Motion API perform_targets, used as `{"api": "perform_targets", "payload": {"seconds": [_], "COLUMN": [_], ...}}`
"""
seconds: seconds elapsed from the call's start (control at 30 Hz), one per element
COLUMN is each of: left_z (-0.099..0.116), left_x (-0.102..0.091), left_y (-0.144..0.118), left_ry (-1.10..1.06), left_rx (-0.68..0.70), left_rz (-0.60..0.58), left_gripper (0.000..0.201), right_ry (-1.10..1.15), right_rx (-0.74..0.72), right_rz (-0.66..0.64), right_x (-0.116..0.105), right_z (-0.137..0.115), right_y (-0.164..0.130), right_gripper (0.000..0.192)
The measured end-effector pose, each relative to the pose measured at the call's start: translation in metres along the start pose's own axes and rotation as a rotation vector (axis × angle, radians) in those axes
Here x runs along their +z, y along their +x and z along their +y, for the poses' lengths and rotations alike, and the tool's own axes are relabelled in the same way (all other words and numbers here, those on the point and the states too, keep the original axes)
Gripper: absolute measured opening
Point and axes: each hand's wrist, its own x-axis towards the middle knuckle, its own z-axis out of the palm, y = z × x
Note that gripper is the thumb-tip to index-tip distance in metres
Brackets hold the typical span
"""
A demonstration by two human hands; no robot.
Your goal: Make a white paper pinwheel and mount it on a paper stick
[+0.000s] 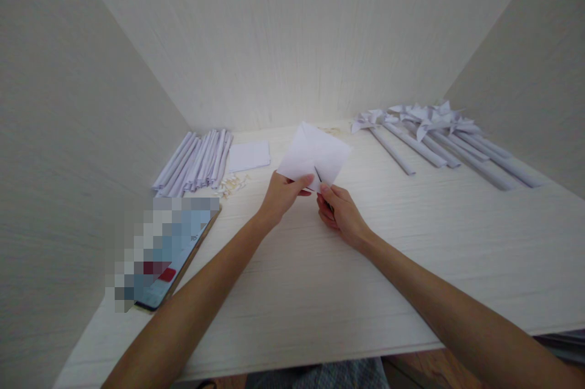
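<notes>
left hand [282, 195] clamped on white paper square [309, 148] at its near edge, held over table [292, 291], probably to steady it. right hand [342, 207] closed round dark thin-bladed tool [319, 175], maybe scissors, tip at the sheet; paper stack [249, 156] lies left, likely for easy reach.

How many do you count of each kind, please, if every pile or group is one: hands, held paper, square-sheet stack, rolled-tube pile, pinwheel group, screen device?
Hands (left hand, right hand): 2
Held paper: 1
Square-sheet stack: 1
Rolled-tube pile: 1
Pinwheel group: 1
Screen device: 1
Total: 7
</notes>
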Motion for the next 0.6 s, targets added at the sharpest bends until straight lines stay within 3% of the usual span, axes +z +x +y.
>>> {"api": "perform_targets", "payload": {"seconds": [0.6], "left_z": [0.0], "left_x": [-0.0001], "left_y": [-0.0003], "left_ry": [0.004], "left_rx": [-0.019], "left_rz": [-0.013], "left_gripper": [0.028], "right_ry": [0.024], "right_rx": [0.02], "right_rz": [0.012], "right_x": [0.0015], "right_z": [-0.0014], "right_y": [0.0001], "right_gripper": [0.039]}}
